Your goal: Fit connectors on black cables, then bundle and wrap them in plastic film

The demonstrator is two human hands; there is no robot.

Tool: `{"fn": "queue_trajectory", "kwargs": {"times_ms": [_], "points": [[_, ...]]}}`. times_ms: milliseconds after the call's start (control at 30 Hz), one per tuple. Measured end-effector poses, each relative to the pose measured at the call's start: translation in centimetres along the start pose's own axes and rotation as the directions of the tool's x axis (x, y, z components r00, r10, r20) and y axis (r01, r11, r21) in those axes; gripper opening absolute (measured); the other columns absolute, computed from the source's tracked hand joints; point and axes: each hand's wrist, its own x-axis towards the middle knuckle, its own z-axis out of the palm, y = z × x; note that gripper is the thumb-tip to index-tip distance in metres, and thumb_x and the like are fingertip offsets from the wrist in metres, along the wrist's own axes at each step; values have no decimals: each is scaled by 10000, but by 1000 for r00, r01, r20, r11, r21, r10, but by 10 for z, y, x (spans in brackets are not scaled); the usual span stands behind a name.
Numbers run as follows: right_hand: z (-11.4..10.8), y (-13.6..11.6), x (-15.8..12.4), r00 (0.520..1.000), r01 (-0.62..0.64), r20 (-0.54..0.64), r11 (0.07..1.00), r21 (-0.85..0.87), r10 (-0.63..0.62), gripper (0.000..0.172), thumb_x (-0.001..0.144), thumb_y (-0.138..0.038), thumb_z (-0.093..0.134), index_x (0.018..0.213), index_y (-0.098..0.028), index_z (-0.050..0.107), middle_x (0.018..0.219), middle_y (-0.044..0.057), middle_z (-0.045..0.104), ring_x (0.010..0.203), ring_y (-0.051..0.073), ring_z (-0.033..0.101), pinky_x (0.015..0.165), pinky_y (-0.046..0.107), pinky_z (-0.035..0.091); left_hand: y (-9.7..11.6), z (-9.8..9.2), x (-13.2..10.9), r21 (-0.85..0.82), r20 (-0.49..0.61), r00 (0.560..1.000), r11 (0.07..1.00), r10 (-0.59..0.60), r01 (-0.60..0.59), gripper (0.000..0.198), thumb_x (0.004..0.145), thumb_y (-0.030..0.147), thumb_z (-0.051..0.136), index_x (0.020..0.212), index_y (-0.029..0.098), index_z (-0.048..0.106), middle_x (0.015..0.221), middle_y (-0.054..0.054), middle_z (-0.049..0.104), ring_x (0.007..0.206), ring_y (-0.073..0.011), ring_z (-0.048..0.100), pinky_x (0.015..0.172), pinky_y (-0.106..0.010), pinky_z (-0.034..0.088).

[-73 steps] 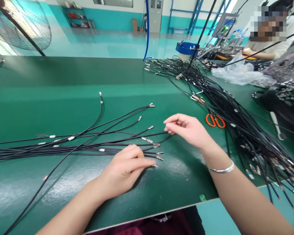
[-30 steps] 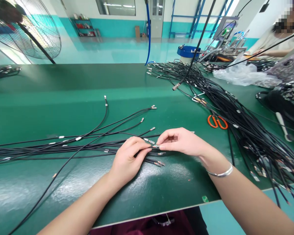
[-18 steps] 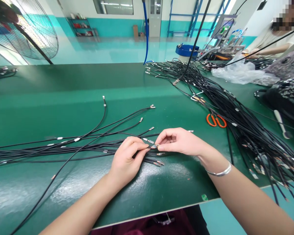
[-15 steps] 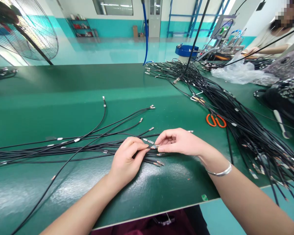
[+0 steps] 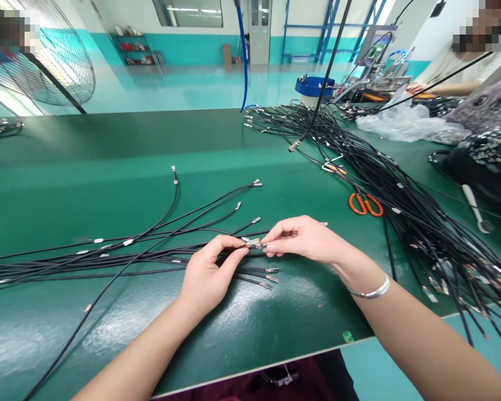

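My left hand (image 5: 209, 275) pinches a black cable between thumb and forefinger, close to its end. A small metal terminal (image 5: 254, 244) sticks out past those fingertips. From the other side, my right hand (image 5: 307, 239), with a silver bangle at the wrist, pinches the tip of that terminal. Other black cables (image 5: 150, 257) run leftward in a loose bundle beneath my left hand. Several of their terminal ends (image 5: 271, 278) lie just below the fingers, and a few more cable tips (image 5: 256, 182) fan out above.
Orange-handled scissors (image 5: 365, 204) lie right of my hands, beside a large heap of black cables (image 5: 359, 161). A white-handled tool (image 5: 476, 209) and a clear plastic bag (image 5: 413, 120) are farther right. A black hose (image 5: 319, 100) hangs over the green table (image 5: 87, 195). A co-worker (image 5: 455, 72) sits at the far right.
My right fingers have closed in more tightly on the terminal's tip. Both hands and the held cable end have shifted slightly up and left, and the hanging hose has swung a little left.
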Motion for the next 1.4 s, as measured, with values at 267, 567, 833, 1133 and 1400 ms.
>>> {"fn": "queue_trajectory", "kwargs": {"times_ms": [267, 567, 833, 1133, 1400], "points": [[-2, 4, 0, 999, -5, 38, 998, 55, 3, 281, 671, -307, 733, 878, -134, 658, 886, 50, 658, 822, 120, 607, 799, 254, 480, -3, 0, -4, -224, 42, 999, 974, 19, -9, 57, 823, 175, 567, 824, 174, 510, 852, -9, 575, 840, -121, 555, 784, -290, 459], [0, 5, 2, 995, 88, 24, 987, 136, -92, 347, 674, -238, 731, 964, -124, 580, 893, 52, 633, 830, 101, 598, 819, 253, 487, -3, 1, -6, -164, 25, 982, 969, 189, -182, 147, 798, 45, 542, 854, 172, 491, 894, -23, 555, 875, -128, 536, 789, -314, 453], [1, 5, 2, 996, 77, 36, 972, 222, -87, 357, 664, -203, 736, 971, -122, 573, 874, 51, 644, 792, 97, 613, 785, 236, 504, -3, 1, -6, -193, 14, 990, 972, 140, -135, 121, 808, 78, 552, 851, 175, 495, 889, -22, 559, 870, -131, 545, 780, -312, 459], [6, 4, 4, 998, -47, 56, 916, 398, 26, 333, 669, -183, 731, 939, -97, 556, 800, 71, 641, 699, 115, 624, 653, 215, 509, -1, 3, -4, -274, 24, 997, 959, 74, -64, 87, 827, 117, 551, 828, 175, 486, 852, -6, 560, 834, -115, 545, 762, -279, 455], [-7, -1, 0, 999, -38, -25, 998, -43, 37, 206, 770, -229, 607, 948, -127, 584, 836, 48, 642, 738, 112, 603, 711, 253, 483, -3, -2, -7, -108, 195, 978, 993, 71, -51, 122, 846, 174, 543, 957, 221, 520, 899, 17, 557, 853, -89, 528, 790, -241, 431]]}}
